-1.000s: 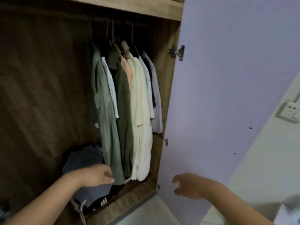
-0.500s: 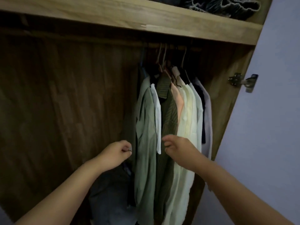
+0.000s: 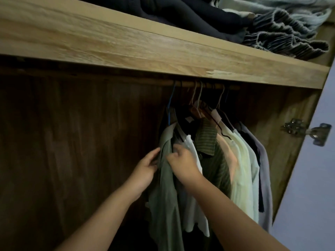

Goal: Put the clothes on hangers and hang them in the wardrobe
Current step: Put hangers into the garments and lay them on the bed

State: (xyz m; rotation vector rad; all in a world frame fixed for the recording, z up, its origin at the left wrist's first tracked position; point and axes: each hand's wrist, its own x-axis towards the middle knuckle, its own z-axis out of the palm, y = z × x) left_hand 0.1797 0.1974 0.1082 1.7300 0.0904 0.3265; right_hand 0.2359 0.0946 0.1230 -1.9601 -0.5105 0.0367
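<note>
Clothes (image 3: 217, 160) hanging in a tight bunch on the rail (image 3: 204, 85) toward two o'clock under the wooden shelf (image 3: 126, 48), already on hangers inside the wardrobe. Now reaching higher than half a second ago: both hands risen from mid-garment level to the collar region of the leftmost pale green shirt (image 3: 165, 187), hanging at six o'clock from the blue hanger (image 3: 170, 107). Left hand (image 3: 146, 169) touching the shirt's left edge at nine o'clock, fingers fairly straight, thumb possibly hooking the cloth; hard to tell in the dim light. Right hand (image 3: 183, 163) curling fingers into the fabric at the shirt's front, pinching it beside the white garment (image 3: 192, 154). Probably straightening or settling this shirt on its hanger, suggesting a finishing touch on this piece. Folded dark clothing (image 3: 190, 13) lying on the shelf at twelve o'clock.
</note>
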